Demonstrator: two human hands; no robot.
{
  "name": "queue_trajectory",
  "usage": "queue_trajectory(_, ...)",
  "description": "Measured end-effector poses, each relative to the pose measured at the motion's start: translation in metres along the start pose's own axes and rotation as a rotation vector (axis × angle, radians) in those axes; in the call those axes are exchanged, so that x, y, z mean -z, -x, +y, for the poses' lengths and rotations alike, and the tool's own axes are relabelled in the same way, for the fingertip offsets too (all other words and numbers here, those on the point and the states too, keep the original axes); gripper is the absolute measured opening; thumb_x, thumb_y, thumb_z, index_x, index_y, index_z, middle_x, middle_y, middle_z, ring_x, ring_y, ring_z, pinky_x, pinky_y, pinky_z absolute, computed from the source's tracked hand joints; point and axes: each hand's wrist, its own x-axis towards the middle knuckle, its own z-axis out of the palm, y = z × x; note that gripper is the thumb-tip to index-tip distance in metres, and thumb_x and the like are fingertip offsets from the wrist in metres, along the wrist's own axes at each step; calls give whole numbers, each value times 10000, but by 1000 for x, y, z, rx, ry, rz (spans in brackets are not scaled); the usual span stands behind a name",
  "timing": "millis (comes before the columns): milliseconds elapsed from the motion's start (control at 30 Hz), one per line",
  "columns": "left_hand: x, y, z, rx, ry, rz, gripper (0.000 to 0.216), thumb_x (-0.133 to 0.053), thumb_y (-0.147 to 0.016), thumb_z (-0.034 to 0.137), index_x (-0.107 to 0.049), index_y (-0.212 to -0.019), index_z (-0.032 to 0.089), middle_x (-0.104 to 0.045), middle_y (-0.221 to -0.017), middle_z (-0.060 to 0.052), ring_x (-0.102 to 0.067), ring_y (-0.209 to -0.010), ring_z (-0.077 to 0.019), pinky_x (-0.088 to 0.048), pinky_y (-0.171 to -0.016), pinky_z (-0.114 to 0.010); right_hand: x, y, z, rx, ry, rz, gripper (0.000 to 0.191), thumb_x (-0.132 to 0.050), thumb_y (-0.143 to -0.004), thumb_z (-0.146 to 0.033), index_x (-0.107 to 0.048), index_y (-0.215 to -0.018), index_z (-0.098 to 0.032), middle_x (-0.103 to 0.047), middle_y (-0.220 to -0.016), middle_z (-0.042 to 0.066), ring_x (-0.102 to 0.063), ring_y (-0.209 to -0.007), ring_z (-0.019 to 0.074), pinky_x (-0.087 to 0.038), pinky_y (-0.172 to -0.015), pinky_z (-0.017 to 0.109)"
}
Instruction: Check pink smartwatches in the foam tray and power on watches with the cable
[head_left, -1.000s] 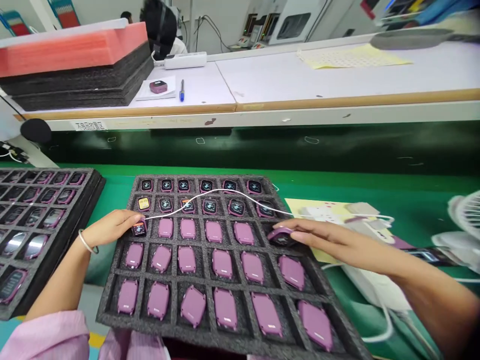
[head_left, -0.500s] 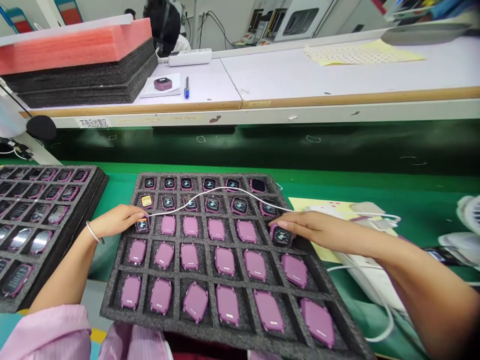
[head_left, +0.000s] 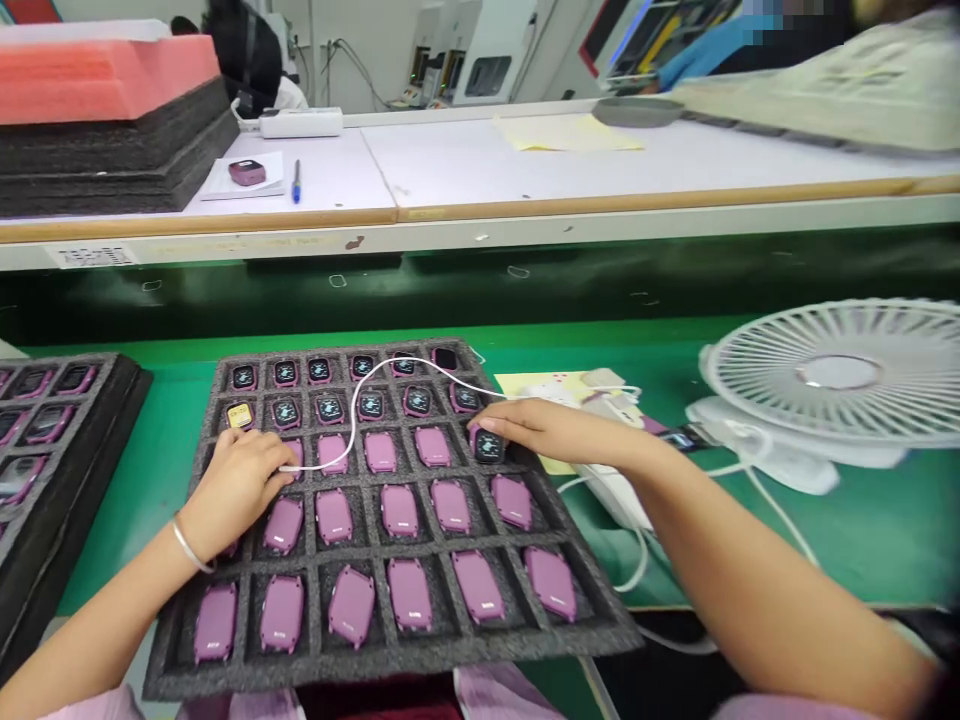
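A dark grey foam tray [head_left: 390, 655] holds purple smartwatches in rows of pockets. The back two rows lie screen up, several with lit dials; most of the others lie face down, like this watch case [head_left: 409, 595]. My left hand [head_left: 240, 480] is closed over the left end of the third row, with one end of a white cable [head_left: 401, 358] between its fingers; the watch beneath is hidden. At the right end of that row, the fingers of my right hand [head_left: 532, 425] grip a smartwatch [head_left: 489, 446] with a lit dial. The cable loops across toward that hand.
Another foam tray of watches [head_left: 45, 425] sits at left. Right of the main tray are a yellow sheet [head_left: 514, 383], a white power strip [head_left: 619, 495] and a white fan [head_left: 832, 375]. A shelf [head_left: 487, 180] behind carries stacked foam [head_left: 112, 150], a pen [head_left: 297, 182] and a watch [head_left: 247, 172].
My view has swung right, showing more of the fan. My left hand has come over the tray, covering the watch whose lit screen showed before. My right hand remains at the same watch.
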Motion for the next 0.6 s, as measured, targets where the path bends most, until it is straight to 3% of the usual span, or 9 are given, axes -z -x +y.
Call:
queue_trajectory(167,6,-10,-2,-124,-215,1,187,-657,-847,223,-674,-1030,187,-711,-1013,-106,-610,-967,-307,-407,-904,-460,3,1,-6,-25,4,3,493,-363,-956,-563,-716,-887,-226,-729,-895,68,-665,-823,254,-522,-798,375)
queue_trajectory(300,13,-15,-21,-75,-22,41,297,-584,-881,437,-677,-1042,206,-720,-940,-81,-627,-915,-278,-441,-911,-436,4,1,-10,-47,20,-42,504,-309,-974,-533,-674,-867,-203,-710,-902,86,-649,-824,255,-501,-802,384)
queue_trajectory(433,16,-17,-42,16,278,-92,442,-387,-946,536,-685,-1049,227,-729,-934,-40,-652,-826,-204,-500,-760,-302,5,0,-10,-12,14,-48,519,-299,-975,-533,-670,-836,-197,-698,-868,83,-632,-791,249,-492,-775,385)
queue_trajectory(600,16,-22,-47,-3,306,-139,514,-344,-959,550,-698,-1144,226,-729,-1159,-55,-654,-1069,-237,-482,-959,-335,6,-1,-9,40,8,-19,504,-326,-975,-534,-690,-869,-202,-707,-918,80,-639,-859,244,-484,-822,374)
